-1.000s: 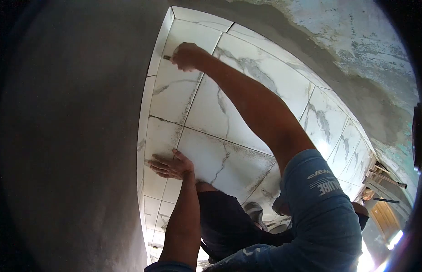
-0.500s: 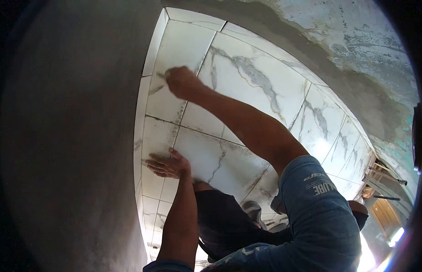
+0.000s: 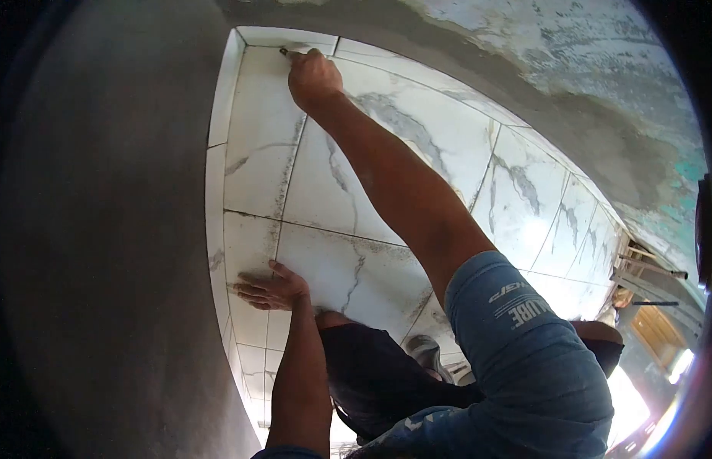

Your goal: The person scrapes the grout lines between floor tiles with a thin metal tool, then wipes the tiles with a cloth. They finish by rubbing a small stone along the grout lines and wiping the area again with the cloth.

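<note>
My left hand [image 3: 273, 289] lies flat with its fingers spread on a white marble-patterned floor tile [image 3: 249, 241], close to the left skirting tiles. At the far end of the floor, my right hand [image 3: 315, 76] is closed around a small dark-tipped tool [image 3: 284, 51]. Most of this tool is hidden by the fingers, so its kind cannot be made out. Its tip is at the joint between the floor and the far skirting tile [image 3: 295, 37]. Dark grit lines several joints between the tiles.
A grey plastered wall [image 3: 104, 229] rises at the left. The far wall [image 3: 593, 69] has grey plaster and peeling paint. My bent knee [image 3: 337, 317] and a shoe [image 3: 425, 352] are on the floor. Wooden pieces [image 3: 654, 333] and a bar [image 3: 654, 264] stand at the right.
My right hand has moved away from me, from the middle of a tile up to the far skirting. The left hand stays on its tile while the view has shifted slightly.
</note>
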`<action>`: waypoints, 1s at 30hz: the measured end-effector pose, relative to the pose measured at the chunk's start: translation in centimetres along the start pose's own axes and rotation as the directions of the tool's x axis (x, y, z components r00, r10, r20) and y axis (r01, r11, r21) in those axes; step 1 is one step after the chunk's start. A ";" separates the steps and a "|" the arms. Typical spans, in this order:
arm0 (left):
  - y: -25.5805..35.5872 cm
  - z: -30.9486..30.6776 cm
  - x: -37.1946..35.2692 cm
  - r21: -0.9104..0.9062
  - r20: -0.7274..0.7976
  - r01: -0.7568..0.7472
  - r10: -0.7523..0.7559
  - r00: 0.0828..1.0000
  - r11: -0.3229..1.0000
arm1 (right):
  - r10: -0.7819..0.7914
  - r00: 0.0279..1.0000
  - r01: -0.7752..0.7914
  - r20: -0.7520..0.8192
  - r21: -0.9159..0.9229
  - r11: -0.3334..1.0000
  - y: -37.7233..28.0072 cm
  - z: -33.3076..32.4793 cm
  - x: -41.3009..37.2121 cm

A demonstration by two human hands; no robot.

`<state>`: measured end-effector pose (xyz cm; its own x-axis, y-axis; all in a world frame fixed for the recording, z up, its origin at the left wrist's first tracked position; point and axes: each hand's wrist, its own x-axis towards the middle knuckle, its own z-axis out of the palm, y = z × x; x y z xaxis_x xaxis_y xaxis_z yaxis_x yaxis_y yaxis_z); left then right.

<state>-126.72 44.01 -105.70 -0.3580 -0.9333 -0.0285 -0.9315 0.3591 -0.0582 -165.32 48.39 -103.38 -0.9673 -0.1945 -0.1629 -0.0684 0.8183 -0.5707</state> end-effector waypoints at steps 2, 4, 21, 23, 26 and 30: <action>0.2 0.0 0.0 -0.006 0.010 0.003 -0.003 1.000 1.000 | -0.032 0.999 0.032 -0.023 -0.035 0.999 1.0 -1.6 -1.4; 0.4 -0.4 0.0 -0.015 0.021 0.032 -0.032 0.999 0.999 | 0.025 0.996 -0.008 0.082 -0.202 0.979 4.1 -4.2 -3.2; 0.0 0.3 -0.1 0.005 0.028 0.035 -0.036 0.999 0.999 | 0.233 0.963 -0.247 -0.134 -0.093 0.965 10.4 -7.4 -6.6; -0.3 0.7 -0.1 0.013 0.022 0.037 -0.037 0.999 0.999 | 0.344 0.933 -0.353 -0.101 -0.084 0.932 13.3 -7.1 -6.7; -0.2 0.9 -0.1 -0.002 -0.015 0.019 -0.019 1.000 1.000 | 0.374 0.901 -0.400 -0.221 -0.090 0.912 16.3 -10.6 -9.9; 0.2 0.3 -0.1 0.040 0.028 0.052 -0.053 0.998 0.998 | 0.347 0.906 -0.367 -0.243 -0.042 0.929 16.3 -10.8 -11.0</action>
<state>-126.85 44.21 -105.98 -0.3059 -0.9506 -0.0533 -0.9455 0.3099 -0.0995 -158.47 69.70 -102.21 -0.9593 0.2394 -0.1496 0.2813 0.8546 -0.4364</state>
